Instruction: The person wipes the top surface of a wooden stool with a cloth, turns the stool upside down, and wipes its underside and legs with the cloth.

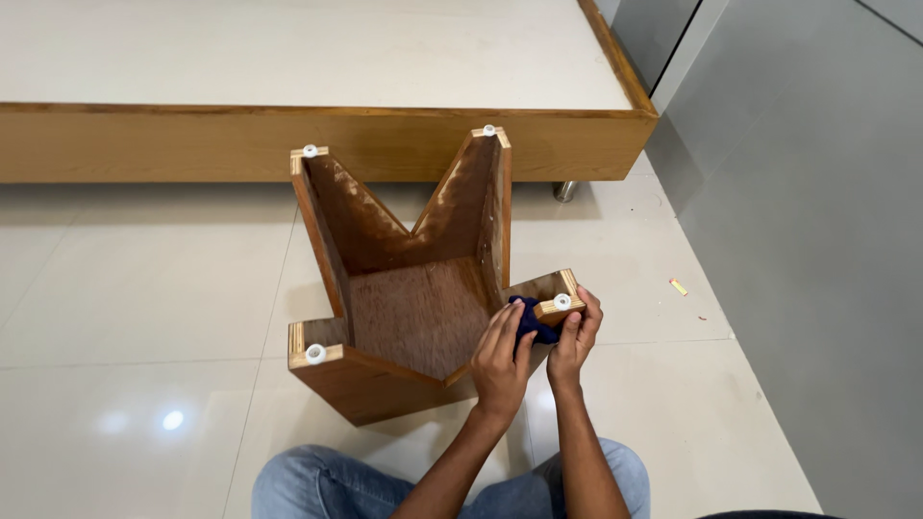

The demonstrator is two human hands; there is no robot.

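Four white plastic glides capped the legs of an upturned wooden stool (404,317) that lay on the pale tiled floor (144,317), in front of a low wooden platform (288,144). Going from the left, the near-left leg with its glide (315,354) stood untouched, as did the two far legs. The left hand (500,360) pressed a dark blue cloth (534,322) against the inner face of the near-right leg (558,306), fingers curled and bearing on the fabric. The right hand (575,338) gripped that same leg tip from outside, thumb close to its glide, steadying it. To wipe well here, I judged that the bracing grasp should stay firm while the cloth ran along the grain into the inside corner, where the rough brown surface looked dustiest. Further right, a small yellowish scrap (679,286) lay near the grey wall (817,240).
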